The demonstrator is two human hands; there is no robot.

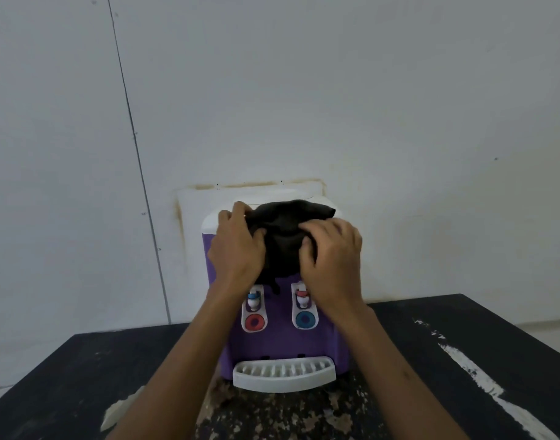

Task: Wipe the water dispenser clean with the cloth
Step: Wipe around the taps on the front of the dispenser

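A small purple and white water dispenser (277,335) stands on a black table, against a pale wall. A black cloth (285,230) lies bunched over its white top and hangs down the upper front. My left hand (237,249) grips the cloth's left side, fingers curled into the fabric. My right hand (331,258) grips its right side the same way. Below the hands are two taps, one over a red ring (255,322) and one over a blue ring (305,319). A white drip tray (285,374) juts from the base.
The black table (446,369) is worn, with white paint streaks at the right and scuffed patches in front of the dispenser. A pale scrap (120,408) lies at the front left. A thin dark cable (139,160) runs down the wall at the left.
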